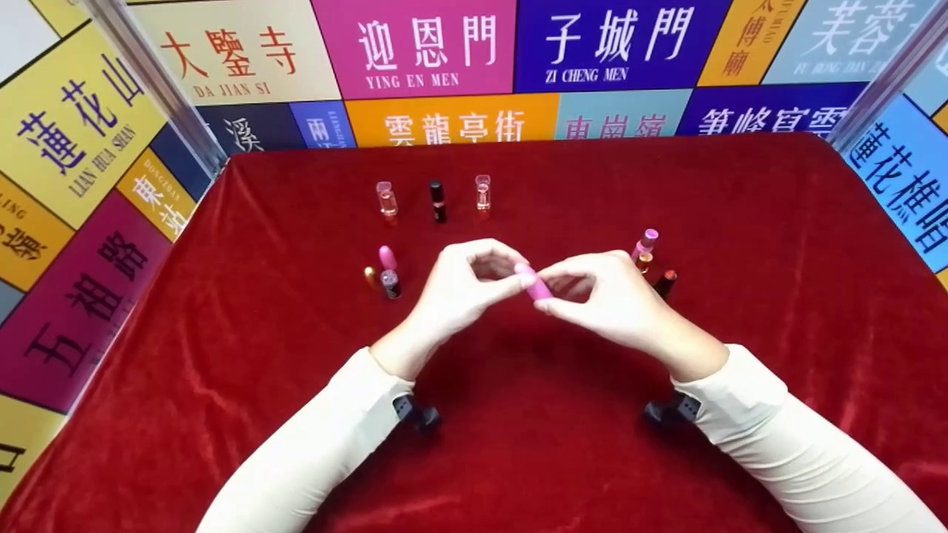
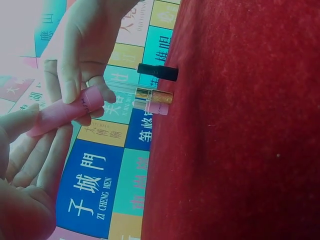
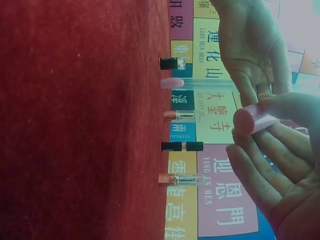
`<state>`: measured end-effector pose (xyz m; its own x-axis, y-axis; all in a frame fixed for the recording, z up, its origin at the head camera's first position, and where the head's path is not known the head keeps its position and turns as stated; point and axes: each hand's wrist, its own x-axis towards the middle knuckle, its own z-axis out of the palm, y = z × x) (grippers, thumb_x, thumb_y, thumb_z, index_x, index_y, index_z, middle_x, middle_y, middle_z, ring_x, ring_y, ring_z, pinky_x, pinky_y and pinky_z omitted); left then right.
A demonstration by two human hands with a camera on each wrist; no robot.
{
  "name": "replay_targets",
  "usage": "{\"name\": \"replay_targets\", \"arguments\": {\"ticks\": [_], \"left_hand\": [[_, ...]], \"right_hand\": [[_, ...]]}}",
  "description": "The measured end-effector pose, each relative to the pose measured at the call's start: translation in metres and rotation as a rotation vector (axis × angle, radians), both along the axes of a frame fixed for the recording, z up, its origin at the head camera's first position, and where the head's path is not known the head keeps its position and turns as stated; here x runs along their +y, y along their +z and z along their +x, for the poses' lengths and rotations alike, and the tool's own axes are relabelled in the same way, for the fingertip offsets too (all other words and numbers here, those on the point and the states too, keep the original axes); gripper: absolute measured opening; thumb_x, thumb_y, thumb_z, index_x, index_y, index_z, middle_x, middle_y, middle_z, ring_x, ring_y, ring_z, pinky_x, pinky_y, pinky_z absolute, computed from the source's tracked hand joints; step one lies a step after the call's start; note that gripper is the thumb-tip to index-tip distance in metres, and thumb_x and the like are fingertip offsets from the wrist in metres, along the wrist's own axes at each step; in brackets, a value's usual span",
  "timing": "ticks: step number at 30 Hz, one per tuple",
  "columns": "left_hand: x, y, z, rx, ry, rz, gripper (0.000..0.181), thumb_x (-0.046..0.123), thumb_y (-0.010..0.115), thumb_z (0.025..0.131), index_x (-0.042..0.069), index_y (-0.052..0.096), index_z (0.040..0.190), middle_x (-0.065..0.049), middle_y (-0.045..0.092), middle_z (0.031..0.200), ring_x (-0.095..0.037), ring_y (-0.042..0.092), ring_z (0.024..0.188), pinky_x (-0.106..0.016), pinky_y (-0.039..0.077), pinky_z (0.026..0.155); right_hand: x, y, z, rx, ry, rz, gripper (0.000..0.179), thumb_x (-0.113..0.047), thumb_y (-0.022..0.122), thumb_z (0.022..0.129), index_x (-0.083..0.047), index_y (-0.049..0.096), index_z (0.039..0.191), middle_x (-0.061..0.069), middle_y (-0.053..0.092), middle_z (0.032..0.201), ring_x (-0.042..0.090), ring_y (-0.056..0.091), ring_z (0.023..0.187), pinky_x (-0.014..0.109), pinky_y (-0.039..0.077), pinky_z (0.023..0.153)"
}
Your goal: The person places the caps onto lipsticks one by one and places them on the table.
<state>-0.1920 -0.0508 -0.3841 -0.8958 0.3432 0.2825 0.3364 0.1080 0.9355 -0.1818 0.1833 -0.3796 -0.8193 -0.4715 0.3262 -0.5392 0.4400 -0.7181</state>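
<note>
Both hands meet over the middle of the red cloth at a pink lipstick tube (image 1: 535, 283). Its one end is pinched by the thumb and fingers of my left hand (image 1: 466, 281); my right hand (image 1: 622, 300) pinches the other end. In the left wrist view the tube (image 2: 67, 112) lies tilted, with dark lettering near the right hand's (image 2: 92, 37) thumb. The right wrist view shows the tube's round pink end (image 3: 245, 122). Just beyond the right hand stand a pink lipstick (image 1: 647, 240), a gold one (image 1: 644, 262) and a dark tube with a red tip (image 1: 666, 283).
Left of the left hand are a pink bullet-shaped piece (image 1: 387, 257), a small gold piece (image 1: 370, 277) and a dark piece with a clear top (image 1: 390, 284). Farther back stand two clear-topped lipsticks (image 1: 386, 201) and a black tube (image 1: 438, 201). Printed panels (image 1: 429, 48) border the red cloth (image 1: 296, 244).
</note>
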Motion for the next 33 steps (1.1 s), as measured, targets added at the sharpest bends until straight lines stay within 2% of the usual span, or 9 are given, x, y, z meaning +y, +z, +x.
{"name": "replay_targets", "arguments": {"ticks": [3, 11, 23, 29, 33], "left_hand": [[0.000, 0.002, 0.000, 0.007, -0.001, -0.007, 0.016, 0.012, 0.087, 0.090, 0.003, 0.080, 0.101, -0.005, 0.080, 0.092, -0.016, 0.075, 0.084, -0.030, 0.060, 0.079], [-0.001, 0.006, 0.002, 0.029, 0.004, -0.029, 0.015, 0.014, 0.088, 0.090, 0.005, 0.081, 0.100, -0.002, 0.081, 0.091, -0.016, 0.076, 0.083, -0.032, 0.061, 0.079], [-0.002, 0.008, 0.003, 0.040, 0.016, -0.051, 0.015, 0.014, 0.088, 0.089, 0.006, 0.081, 0.100, 0.000, 0.080, 0.091, -0.014, 0.075, 0.082, -0.029, 0.060, 0.076], [-0.003, 0.010, 0.003, 0.017, 0.011, -0.047, 0.016, 0.015, 0.088, 0.089, 0.006, 0.081, 0.101, -0.002, 0.081, 0.092, -0.016, 0.076, 0.084, -0.039, 0.062, 0.082], [-0.007, 0.014, 0.001, 0.034, 0.022, -0.047, 0.017, 0.016, 0.087, 0.090, 0.005, 0.082, 0.102, -0.002, 0.081, 0.094, -0.016, 0.076, 0.086, -0.042, 0.063, 0.084]], "right_hand": [[-0.001, 0.001, 0.002, 0.001, -0.012, 0.014, 0.028, -0.016, 0.093, 0.085, -0.010, 0.084, 0.111, -0.003, 0.081, 0.093, 0.011, 0.076, 0.082, 0.038, 0.065, 0.074], [-0.001, 0.002, 0.003, -0.020, -0.007, -0.001, 0.026, -0.017, 0.092, 0.086, -0.012, 0.085, 0.110, -0.004, 0.081, 0.091, 0.010, 0.077, 0.079, 0.022, 0.061, 0.072], [0.000, 0.000, 0.001, 0.025, 0.017, -0.013, 0.023, -0.018, 0.090, 0.089, -0.014, 0.085, 0.111, -0.007, 0.081, 0.094, 0.009, 0.076, 0.083, 0.036, 0.065, 0.074], [0.000, 0.001, 0.000, 0.037, 0.023, -0.024, 0.022, -0.015, 0.090, 0.089, -0.013, 0.085, 0.110, -0.006, 0.081, 0.095, 0.010, 0.076, 0.085, 0.027, 0.063, 0.076], [0.002, 0.004, 0.000, 0.031, 0.009, -0.020, 0.022, -0.015, 0.089, 0.089, -0.012, 0.084, 0.111, -0.004, 0.081, 0.097, 0.011, 0.077, 0.087, 0.025, 0.062, 0.079]]}}
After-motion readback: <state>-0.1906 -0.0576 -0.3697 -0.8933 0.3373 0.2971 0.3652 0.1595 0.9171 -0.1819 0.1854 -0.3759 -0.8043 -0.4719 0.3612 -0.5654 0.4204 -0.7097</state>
